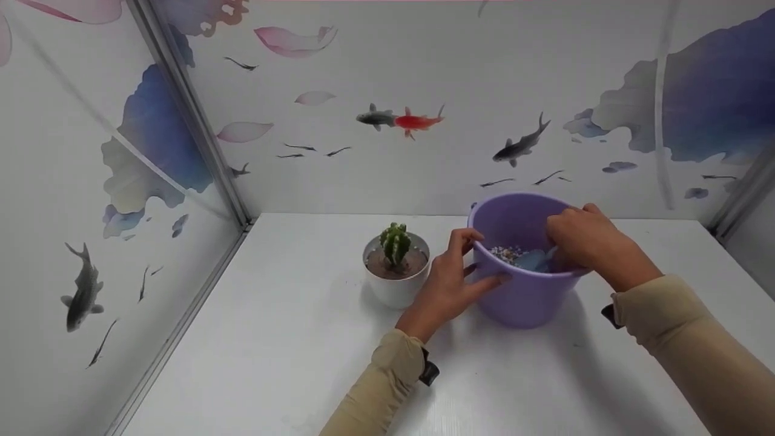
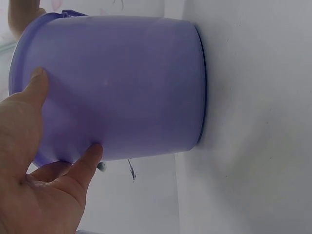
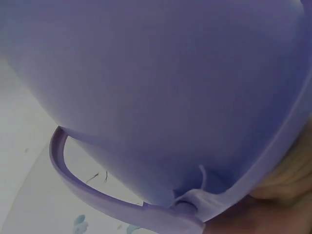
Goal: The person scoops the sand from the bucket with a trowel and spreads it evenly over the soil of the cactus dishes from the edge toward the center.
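Observation:
A purple bucket (image 1: 525, 303) stands on the white table, with a layer of small multicoloured pebbles (image 1: 506, 254) inside. At its near-left rim my left hand (image 1: 445, 278) grips it, fingers at the rim and thumb along the outer wall; the left wrist view shows this hand (image 2: 48, 190) against the bucket's side. My right hand (image 1: 590, 242) reaches over the right rim, its fingers curled on a blue-grey scoop (image 1: 533, 260) whose blade lies at the pebbles. The scoop's handle is mostly hidden. In the right wrist view the bucket's outer wall (image 3: 136, 87) hides most of that hand.
A small cactus (image 1: 395, 245) grows in a white pot (image 1: 396, 290) just left of the bucket, close to my left hand. The bucket's carrying handle (image 3: 92, 197) hangs down outside. White panels (image 1: 387, 175) printed with fish and petals enclose the table's back and sides.

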